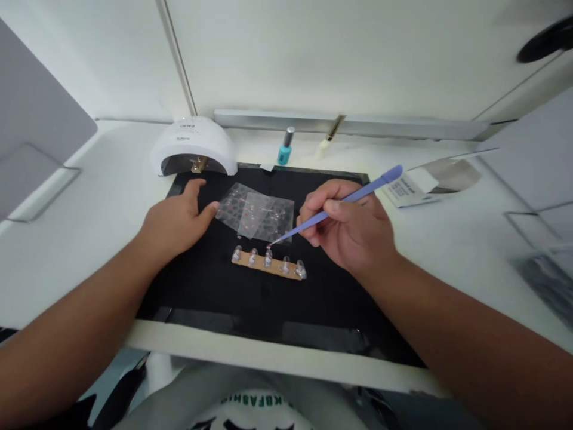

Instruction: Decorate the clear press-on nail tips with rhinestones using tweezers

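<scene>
My right hand is closed in a pen-like grip on a slender purple nail tool. The tool's thin tip slants down to the left, with a tiny reddish piece at or just under it, above the middle press-on nail. Several clear nails with small decorations stand along a tan strip. Two overlapping transparent sticker sheets lie behind the strip. Beside their left edge is my left hand, holding nothing, its thumb and index finger apart. The thumb tip reaches close to the nearer sheet; I cannot tell whether it touches.
A white nail lamp stands at the back left of the black mat, a small gold object in its opening. Along the back are a teal polish bottle and a gold-capped bottle. An opened white box lies right.
</scene>
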A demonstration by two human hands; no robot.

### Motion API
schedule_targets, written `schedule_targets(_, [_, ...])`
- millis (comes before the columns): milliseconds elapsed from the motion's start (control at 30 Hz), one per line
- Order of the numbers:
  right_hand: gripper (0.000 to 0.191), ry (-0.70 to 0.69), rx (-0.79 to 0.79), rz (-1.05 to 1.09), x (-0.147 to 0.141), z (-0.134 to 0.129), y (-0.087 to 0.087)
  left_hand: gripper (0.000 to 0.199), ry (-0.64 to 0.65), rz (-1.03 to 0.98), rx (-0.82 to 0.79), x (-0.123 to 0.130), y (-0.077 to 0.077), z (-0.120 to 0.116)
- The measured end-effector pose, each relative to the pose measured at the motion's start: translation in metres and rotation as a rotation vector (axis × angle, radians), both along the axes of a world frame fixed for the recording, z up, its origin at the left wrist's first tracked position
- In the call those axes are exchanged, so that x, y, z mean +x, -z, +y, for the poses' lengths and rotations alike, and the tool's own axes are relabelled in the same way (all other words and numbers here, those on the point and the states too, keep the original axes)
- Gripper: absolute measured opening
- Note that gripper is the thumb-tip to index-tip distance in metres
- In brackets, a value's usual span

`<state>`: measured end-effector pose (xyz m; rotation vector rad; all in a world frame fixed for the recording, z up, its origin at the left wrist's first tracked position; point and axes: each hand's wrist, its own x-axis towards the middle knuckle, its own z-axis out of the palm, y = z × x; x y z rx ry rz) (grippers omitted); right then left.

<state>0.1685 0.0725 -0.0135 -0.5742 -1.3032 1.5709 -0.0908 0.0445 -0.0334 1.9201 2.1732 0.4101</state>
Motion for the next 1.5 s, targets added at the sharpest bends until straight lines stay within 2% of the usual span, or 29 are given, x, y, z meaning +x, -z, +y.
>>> schedule_targets(100, [0.010, -0.055, 0.046, -0.057, 0.011, -0.001, -0.018, 0.047, 0.016, -0.100, 0.169, -0.001, -0.008, -0.007])
schedule_targets(200, [0.011, -0.122, 0.063, -0.126, 0.027, 0.001, -0.024, 0.026, 0.252, -0.317, 0.239, 0.014, -0.025, -0.023])
schedule_targets(300, [0.015, -0.192, 0.031, -0.158, 0.042, 0.005, -0.015, 0.018, 0.562, -0.353, 0.171, 0.041, -0.045, -0.036])
schedule_targets(367, [0.016, -0.219, -0.022, -0.131, 0.047, 0.008, -0.003, 0.019, 0.703, -0.302, 0.091, 0.058, -0.053, -0.039])
schedule_targets(433, [0.016, -0.244, -0.078, -0.096, 0.047, 0.011, 0.009, 0.027, 0.774, -0.221, 0.009, 0.070, -0.052, -0.035])
schedule_targets(600, [0.016, -0.279, -0.162, -0.070, 0.044, 0.013, 0.031, 0.035, 0.767, -0.197, -0.090, 0.078, -0.026, -0.024])
schedule_targets(700, [0.017, -0.288, -0.197, -0.058, 0.045, 0.014, 0.034, 0.030, 0.774, -0.184, -0.078, 0.078, -0.013, -0.025])
schedule_targets(800, [0.017, -0.302, -0.213, -0.065, 0.047, 0.015, 0.034, 0.025, 0.799, -0.203, -0.036, 0.078, -0.007, -0.027])
schedule_targets(1000, [0.017, -0.321, -0.220, -0.112, 0.048, 0.014, 0.031, 0.017, 0.834, -0.224, -0.027, 0.077, -0.005, -0.027])
schedule_targets(1267, [0.014, -0.266, -0.274, -0.202, 0.042, 0.009, 0.019, 0.013, 0.830, -0.221, -0.012, 0.076, -0.013, -0.029])
schedule_targets(1500, [0.008, -0.236, -0.303, -0.275, 0.033, 0.009, 0.015, 0.010, 0.835, -0.217, 0.014, 0.076, -0.011, -0.028])
